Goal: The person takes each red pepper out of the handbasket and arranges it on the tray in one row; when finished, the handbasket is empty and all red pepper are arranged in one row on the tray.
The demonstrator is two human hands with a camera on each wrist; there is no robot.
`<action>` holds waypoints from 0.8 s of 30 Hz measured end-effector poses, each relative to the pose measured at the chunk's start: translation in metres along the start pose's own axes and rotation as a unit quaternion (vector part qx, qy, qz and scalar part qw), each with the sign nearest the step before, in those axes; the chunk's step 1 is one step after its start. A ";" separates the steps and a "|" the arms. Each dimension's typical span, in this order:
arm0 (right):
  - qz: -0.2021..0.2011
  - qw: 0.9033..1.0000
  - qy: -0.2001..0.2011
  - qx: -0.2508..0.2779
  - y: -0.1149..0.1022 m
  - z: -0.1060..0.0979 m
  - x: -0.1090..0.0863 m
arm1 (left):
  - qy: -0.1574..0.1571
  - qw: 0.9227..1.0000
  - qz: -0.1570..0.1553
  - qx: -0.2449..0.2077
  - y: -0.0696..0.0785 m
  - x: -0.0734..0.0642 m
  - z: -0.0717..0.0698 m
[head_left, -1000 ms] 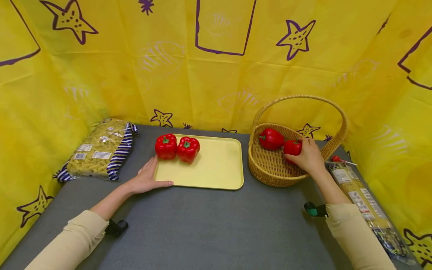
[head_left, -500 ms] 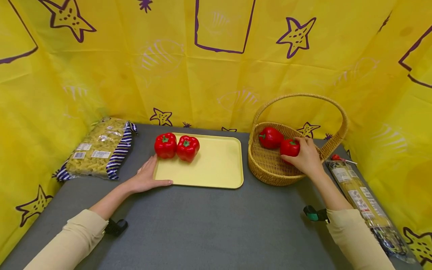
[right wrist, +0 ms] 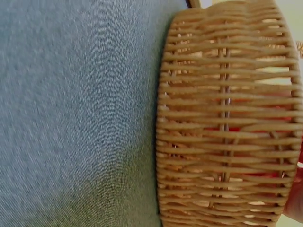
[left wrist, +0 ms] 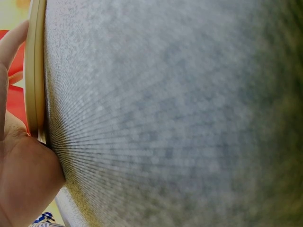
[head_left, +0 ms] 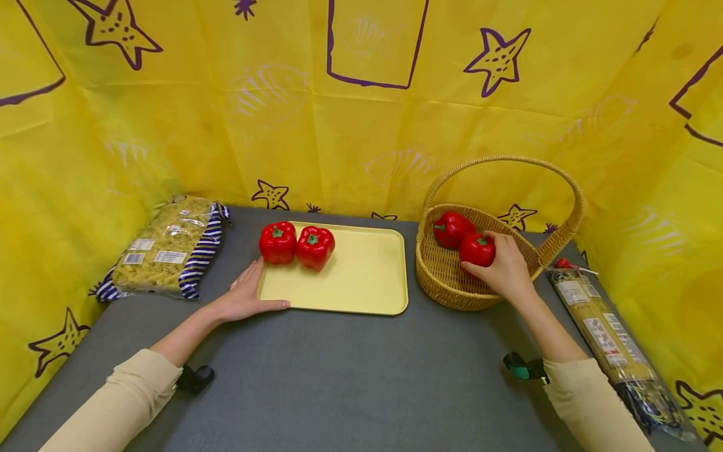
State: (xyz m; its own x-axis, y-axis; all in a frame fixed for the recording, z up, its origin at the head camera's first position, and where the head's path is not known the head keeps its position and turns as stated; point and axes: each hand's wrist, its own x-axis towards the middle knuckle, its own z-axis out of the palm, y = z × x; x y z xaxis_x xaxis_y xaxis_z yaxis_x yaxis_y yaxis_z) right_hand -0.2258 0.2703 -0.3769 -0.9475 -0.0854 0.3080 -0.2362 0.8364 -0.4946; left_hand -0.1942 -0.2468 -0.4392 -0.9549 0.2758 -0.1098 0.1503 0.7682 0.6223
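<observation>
My right hand (head_left: 507, 267) grips a red bell pepper (head_left: 476, 250) inside the wicker basket (head_left: 452, 295), thumb in front and fingers behind. A second red pepper (head_left: 452, 229) lies in the basket just left of it, its stem to the left. At the left end of the yellow tray (head_left: 361, 276) my left hand (head_left: 246, 298) rests with fingers and thumb spread along the corner. Two red bell peppers, one at the edge (head_left: 277, 243) and one beside it (head_left: 315, 247), stand on the tray, stems up. In the right wrist view the basket's woven wall (right wrist: 227, 118) hides most of the held pepper.
A bag of pasta (head_left: 166, 248) lies on the grey table (head_left: 361, 376) at the left. Right of the basket lies a long clear pack of spaghetti (head_left: 604, 339), with a red lollipop (head_left: 563, 265) at its far end. The basket's handle (head_left: 508, 158) arches high.
My right hand has shifted the held pepper leftward within the basket, up against the other pepper. The left hand has stayed at the tray's corner.
</observation>
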 end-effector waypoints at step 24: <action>-0.026 0.999 0.008 0.040 -0.037 0.005 -0.006 | -0.003 1.000 -0.003 0.000 0.003 -0.001 0.000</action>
State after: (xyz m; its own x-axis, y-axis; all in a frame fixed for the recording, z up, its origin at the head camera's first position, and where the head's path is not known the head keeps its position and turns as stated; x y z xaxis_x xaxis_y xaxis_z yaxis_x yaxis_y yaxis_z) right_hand -0.2126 0.2370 -0.3643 -0.9302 -0.1188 0.3472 -0.3019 0.7856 -0.5401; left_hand -0.1927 -0.2452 -0.4373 -0.9542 0.2743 -0.1192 0.1435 0.7696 0.6222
